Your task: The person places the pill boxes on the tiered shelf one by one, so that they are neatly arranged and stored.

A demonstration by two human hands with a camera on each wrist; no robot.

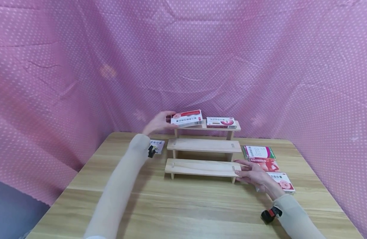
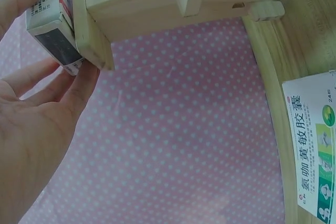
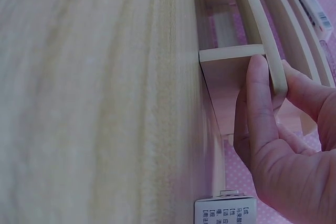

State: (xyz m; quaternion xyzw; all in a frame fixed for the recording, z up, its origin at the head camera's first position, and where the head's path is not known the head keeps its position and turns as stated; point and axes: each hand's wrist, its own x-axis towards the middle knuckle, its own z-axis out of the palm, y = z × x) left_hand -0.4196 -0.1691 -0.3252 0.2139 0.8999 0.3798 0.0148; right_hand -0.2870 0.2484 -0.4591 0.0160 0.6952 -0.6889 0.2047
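A three-tier wooden display rack stands on the table. At the left end of its top tier, my left hand grips a red-and-white medicine box. In the left wrist view, the thumb lies on one face of that box and the fingers reach under its end beside the wood. Another white-and-pink medicine box lies on the right of the top tier. My right hand holds the right end of the bottom tier; in the right wrist view, the thumb and fingers pinch the board.
Right of the rack lie a green-and-white box, a red box and a white-and-red box. A capsule box lies to its left, partly behind my left wrist. A pink dotted curtain hangs behind the table.
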